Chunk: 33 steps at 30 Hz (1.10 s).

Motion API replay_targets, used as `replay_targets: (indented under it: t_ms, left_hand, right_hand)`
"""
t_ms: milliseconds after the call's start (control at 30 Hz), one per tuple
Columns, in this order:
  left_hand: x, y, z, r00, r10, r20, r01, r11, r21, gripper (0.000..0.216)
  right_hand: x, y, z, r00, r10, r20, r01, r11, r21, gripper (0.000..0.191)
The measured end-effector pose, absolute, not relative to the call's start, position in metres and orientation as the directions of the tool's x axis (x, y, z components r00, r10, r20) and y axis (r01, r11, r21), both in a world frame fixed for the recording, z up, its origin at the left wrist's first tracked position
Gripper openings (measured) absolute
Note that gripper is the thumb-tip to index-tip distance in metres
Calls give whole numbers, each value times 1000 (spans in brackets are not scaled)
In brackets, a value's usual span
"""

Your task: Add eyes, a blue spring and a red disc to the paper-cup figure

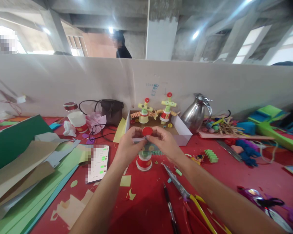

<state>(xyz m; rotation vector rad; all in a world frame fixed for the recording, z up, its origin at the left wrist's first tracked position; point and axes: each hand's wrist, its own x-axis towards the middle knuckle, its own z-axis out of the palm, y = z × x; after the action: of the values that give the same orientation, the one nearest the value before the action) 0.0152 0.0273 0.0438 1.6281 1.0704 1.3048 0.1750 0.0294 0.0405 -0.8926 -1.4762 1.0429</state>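
Observation:
My left hand (131, 143) and my right hand (166, 143) meet at the centre, fingers closed on a small red disc (147, 131) from both sides. The disc sits at the top of a paper-cup figure (144, 162), which stands upright on the table. The figure has a red and white cup base, a green-grey upper part and a folded green paper arm (157, 152) on the right. My hands hide part of its head. Scissors (179, 185) with yellow handles and a black pen (170, 208) lie in front of my right forearm.
Behind, two similar figures (144, 113) stand in a shallow white box (183, 130). A metal jug (192, 112), a dark bag (112, 112) and a paper cup (77, 121) stand near the partition. A phone (97, 164) and coloured paper sheets (46, 182) lie left. Paper scraps dot the red table (134, 214).

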Motion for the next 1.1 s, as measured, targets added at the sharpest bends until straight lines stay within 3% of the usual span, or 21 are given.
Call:
replay_targets:
  t_ms: [167,433,1100]
  left_hand:
    - [16,30,41,112,935,337,137,-351,926,30]
    - [14,27,46,101,948,302,145,-314,938,35]
    - [-13,23,63,106,967,231,164,-247,955,53]
  right_hand:
    - [176,28,39,-145,930,339,-5,342,-940,29]
    - [181,20,41,-148,964,221,-15,221,-975,42]
    - [191,14,42,-128,960,250,82,261,-962,42]
